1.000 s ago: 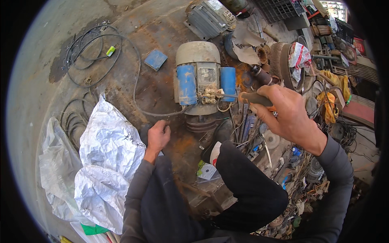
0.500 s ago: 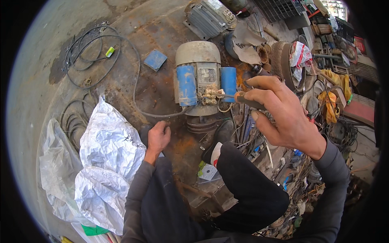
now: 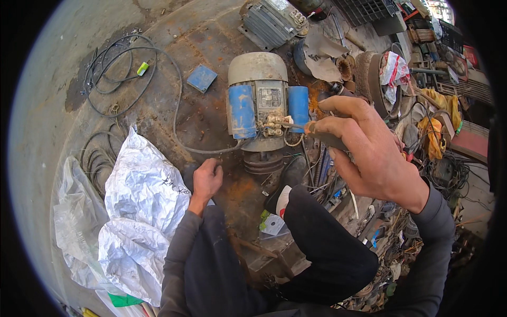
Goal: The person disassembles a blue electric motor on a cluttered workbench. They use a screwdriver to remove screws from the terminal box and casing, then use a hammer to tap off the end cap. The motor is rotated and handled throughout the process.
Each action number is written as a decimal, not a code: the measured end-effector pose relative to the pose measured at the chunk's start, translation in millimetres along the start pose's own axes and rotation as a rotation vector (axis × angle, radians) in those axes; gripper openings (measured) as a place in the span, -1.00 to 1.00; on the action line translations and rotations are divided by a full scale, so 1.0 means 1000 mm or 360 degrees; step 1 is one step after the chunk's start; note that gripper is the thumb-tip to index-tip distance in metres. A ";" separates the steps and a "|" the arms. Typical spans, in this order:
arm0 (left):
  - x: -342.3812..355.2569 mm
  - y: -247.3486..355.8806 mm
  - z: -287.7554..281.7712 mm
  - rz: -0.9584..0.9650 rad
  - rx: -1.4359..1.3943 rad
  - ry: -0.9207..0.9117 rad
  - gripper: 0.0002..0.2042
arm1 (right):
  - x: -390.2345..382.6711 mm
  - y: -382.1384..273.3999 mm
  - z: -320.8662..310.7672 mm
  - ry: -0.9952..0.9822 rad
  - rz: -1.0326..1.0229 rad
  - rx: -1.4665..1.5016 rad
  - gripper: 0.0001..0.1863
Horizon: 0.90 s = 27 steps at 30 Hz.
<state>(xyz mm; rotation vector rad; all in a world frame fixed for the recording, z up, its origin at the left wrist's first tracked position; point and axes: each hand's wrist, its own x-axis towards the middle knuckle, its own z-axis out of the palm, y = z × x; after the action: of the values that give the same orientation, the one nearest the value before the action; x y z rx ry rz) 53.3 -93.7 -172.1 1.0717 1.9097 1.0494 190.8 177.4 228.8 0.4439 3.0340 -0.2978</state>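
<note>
In my right hand [image 3: 364, 150] is a screwdriver [image 3: 310, 127], its handle pinched between thumb and fingers. Its shaft reaches left to the terminal block [image 3: 274, 126] on an electric motor [image 3: 259, 71]; exactly where the tip sits is too small to tell. The motor has a dusty grey body, a ribbed pulley [image 3: 263, 161] at its near end, and a blue cylinder on either side, one left [image 3: 243, 112] and one right [image 3: 298, 103]. My left hand [image 3: 207, 179] rests closed by my left knee, apart from the motor, with nothing seen in it.
A black cable [image 3: 178, 105] runs from the motor into loose coils at the far left. A small blue cover [image 3: 202, 78] lies beside it. Behind stands a second grey motor [image 3: 270, 24]. White sacking [image 3: 142, 185] lies at left; scrap and wires [image 3: 380, 232] crowd the right.
My right hand has shifted slightly and its fingers have turned a little around the screwdriver handle. The shaft still points at the terminal block. My left hand has not moved.
</note>
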 end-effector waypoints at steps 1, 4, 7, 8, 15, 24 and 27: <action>0.000 0.000 0.000 -0.0023 0.0044 -0.0015 -0.90 | 0.001 0.000 0.000 0.0033 -0.0046 0.0074 -0.76; 0.000 0.000 0.001 0.0031 -0.0036 0.0023 -0.90 | 0.004 -0.002 0.002 0.0013 0.0101 0.0214 -0.74; -0.001 0.000 0.001 0.0013 -0.0061 0.0031 -0.90 | 0.005 -0.003 0.004 0.0081 0.0018 0.0185 -0.74; -0.001 0.000 0.001 -0.0006 -0.0037 0.0010 -0.90 | 0.004 -0.002 0.003 0.0035 -0.0086 0.0102 -0.75; 0.000 0.000 0.001 0.0004 -0.0031 0.0005 -0.89 | 0.003 0.002 -0.003 0.0019 0.0052 0.0138 -0.76; 0.000 0.000 0.001 0.0016 -0.0015 0.0004 -0.90 | 0.003 0.009 0.001 0.0123 0.0102 0.0220 -0.69; 0.000 0.001 0.001 0.0009 0.0003 -0.0001 -0.91 | 0.005 0.008 0.006 0.0154 0.0058 0.0399 -0.69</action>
<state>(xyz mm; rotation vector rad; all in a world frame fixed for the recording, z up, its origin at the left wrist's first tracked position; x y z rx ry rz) 54.9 -92.9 -171.3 1.0793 1.9087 1.0503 188.5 185.2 221.1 0.5432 3.0888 -0.6786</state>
